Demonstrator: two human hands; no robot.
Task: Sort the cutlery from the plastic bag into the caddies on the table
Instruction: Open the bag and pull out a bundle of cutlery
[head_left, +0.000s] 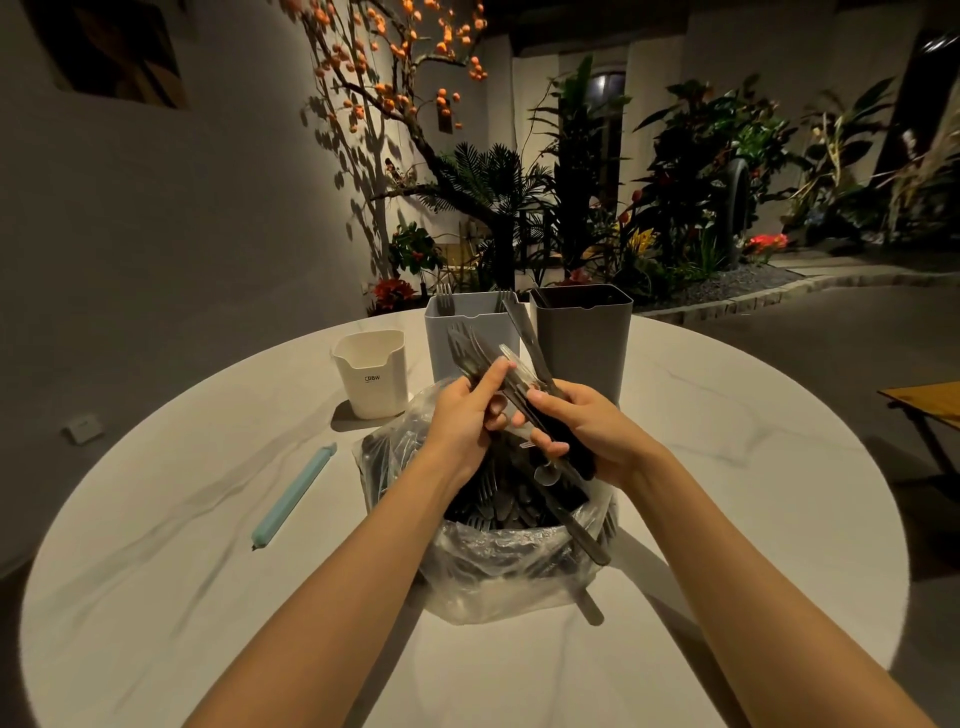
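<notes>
Round white marble-look table (182, 519) fills most of my view, dim room, planted bed behind. At its middle sits the clear plastic bag (498, 577), mouth rolled open toward me and packed with dark cutlery; I read the rolled rim as deliberate, keeping the load reachable from above. One knife handle (589, 605) pokes out through the bag's near right side. Behind the bag stand three caddies in a row: a dark grey caddy (584, 343) on the right, a pale blue-grey caddy (470, 325) touching it on the left with fork tines already showing above its rim, and a smaller white caddy (370, 374) set apart further left, contents hidden from here. The row is near enough that each piece should need only a short reach, one kind per box I judge. A pale teal sealing clip (293, 496) lies on the table left of the bag, presumably off the bag's mouth. Both hands hover just above the bag. The right hand (582, 434) has its fingers wrapped round a mixed bundle of cutlery (514, 374), dark forks and a knife fanning up toward the caddies, plus what looks like a clear plastic piece. The left hand (465, 415) pinches a dark fork (462, 345) near its neck, thumb on top, other fingers curled beneath; I take this as picking one piece from the bundle. Nothing is being dropped yet.
</notes>
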